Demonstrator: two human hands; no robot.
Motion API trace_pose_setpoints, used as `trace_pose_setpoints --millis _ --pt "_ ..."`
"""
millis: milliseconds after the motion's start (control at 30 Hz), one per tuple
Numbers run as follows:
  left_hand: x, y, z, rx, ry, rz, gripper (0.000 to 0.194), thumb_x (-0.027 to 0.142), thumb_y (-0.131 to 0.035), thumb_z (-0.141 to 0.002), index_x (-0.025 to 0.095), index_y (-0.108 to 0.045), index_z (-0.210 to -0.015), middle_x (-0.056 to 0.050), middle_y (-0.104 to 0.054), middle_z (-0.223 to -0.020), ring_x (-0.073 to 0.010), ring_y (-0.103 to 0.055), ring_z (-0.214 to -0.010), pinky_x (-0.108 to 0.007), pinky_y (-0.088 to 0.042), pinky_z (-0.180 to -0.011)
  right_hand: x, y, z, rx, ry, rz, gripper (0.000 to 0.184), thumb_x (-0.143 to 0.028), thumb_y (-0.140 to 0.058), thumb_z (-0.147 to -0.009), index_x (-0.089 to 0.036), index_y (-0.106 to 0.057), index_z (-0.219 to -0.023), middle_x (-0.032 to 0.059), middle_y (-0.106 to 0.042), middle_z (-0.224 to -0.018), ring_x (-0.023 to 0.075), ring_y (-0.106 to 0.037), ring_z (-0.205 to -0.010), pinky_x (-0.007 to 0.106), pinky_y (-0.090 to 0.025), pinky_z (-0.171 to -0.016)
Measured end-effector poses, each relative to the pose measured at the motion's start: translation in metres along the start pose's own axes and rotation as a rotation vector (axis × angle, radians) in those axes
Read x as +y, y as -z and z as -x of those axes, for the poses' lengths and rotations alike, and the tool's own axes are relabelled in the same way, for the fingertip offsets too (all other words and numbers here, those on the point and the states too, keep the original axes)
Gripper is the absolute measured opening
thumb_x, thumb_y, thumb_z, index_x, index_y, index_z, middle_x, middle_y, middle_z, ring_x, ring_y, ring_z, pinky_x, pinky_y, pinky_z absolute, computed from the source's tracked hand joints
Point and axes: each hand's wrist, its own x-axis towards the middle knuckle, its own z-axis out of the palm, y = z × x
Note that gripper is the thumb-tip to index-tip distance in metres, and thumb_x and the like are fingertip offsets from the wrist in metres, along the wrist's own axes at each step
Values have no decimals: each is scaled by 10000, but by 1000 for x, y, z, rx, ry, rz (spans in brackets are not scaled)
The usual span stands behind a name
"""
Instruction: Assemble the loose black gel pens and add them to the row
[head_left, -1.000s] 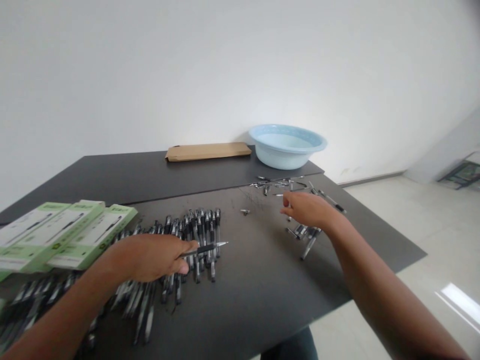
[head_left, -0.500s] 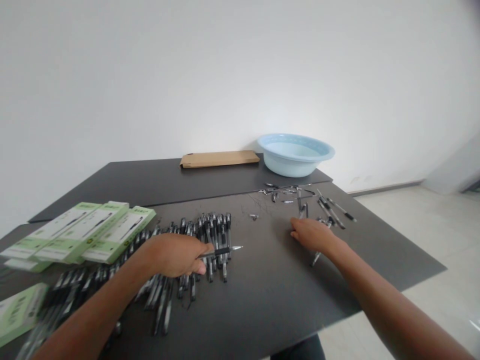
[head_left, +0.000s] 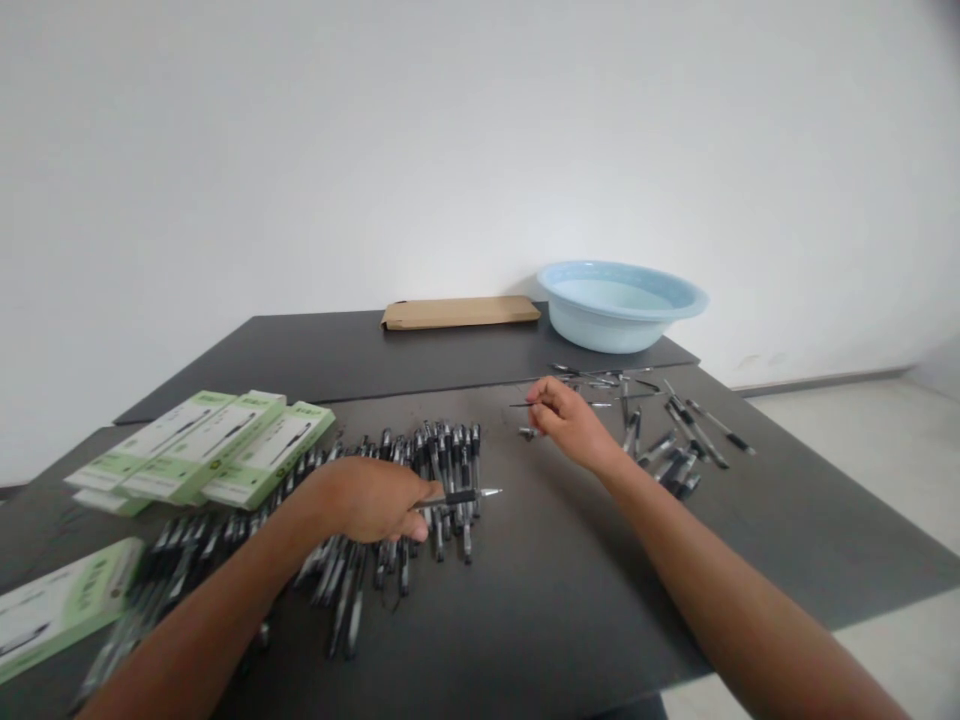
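Observation:
My left hand (head_left: 367, 497) is closed round a pen (head_left: 459, 496) whose tip points right, just above a long row of black pens (head_left: 390, 500) lying on the dark table (head_left: 525, 600). My right hand (head_left: 568, 422) pinches a thin refill (head_left: 525, 405) that sticks out to the left, a little above the table. Close under it lies a small metal part (head_left: 527, 433). To the right of that hand lie loose pen parts (head_left: 667, 440).
Green and white boxes (head_left: 217, 445) are stacked at the left, with another box (head_left: 52, 610) at the lower left. A light blue basin (head_left: 621, 305) and a brown envelope (head_left: 459, 312) sit at the back by the wall. The table's right edge drops to a tiled floor.
My right hand has risen from the parts pile and moved left, now pinching a thin refill. The left hand keeps its pen. The view has shifted left.

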Motion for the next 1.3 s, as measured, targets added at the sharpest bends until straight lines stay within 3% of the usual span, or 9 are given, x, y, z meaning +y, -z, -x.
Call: trace_pose_setpoints --millis 67,167,300,600,1300 --pt "-2 2 0 -1 15 27 453 350 -469 -869 208 -508 -1297 -99 -723 -927 -279 -654 -836 -325 -469 -669 9 -8 6 -122 -52 -201 170 -221 -456 -820 -181 -484 -983 -11 -580 -712 114 -526 -584 246 -415 -581" --pt "-5 5 -2 -19 65 36 450 354 -464 -881 191 -505 -1298 -103 -724 -935 -285 -648 -875 -338 -463 -714 15 -13 16 -223 -118 -327 228 -282 -498 -838 -159 -530 -1028 36 -623 -806 128 -572 -634 286 -459 -631" --pt "-9 6 -9 -51 62 56 471 343 -459 -890 159 -473 -1323 -107 -730 -924 -261 -656 -844 -299 -454 -658 10 -16 21 -247 -135 -329 228 -311 -503 -855 -149 -569 -1000 48 -629 -816 134 -589 -648 295 -472 -642" --pt "-15 1 -21 -66 11 84 416 326 -448 -892 154 -510 -1266 -68 -739 -840 -188 -654 -723 -228 -427 -564 -6 -26 28 -233 -110 -386 111 -228 -538 -816 -160 -559 -901 -33 -552 -644 92 -527 -570 229 -421 -582" --pt "-13 0 -23 -68 6 49 447 363 -450 -887 163 -498 -1283 -114 -710 -993 -258 -645 -868 -309 -466 -696 -22 -34 36 -279 -155 -426 115 -256 -574 -793 -155 -564 -848 -38 -544 -622 84 -502 -530 214 -398 -531"
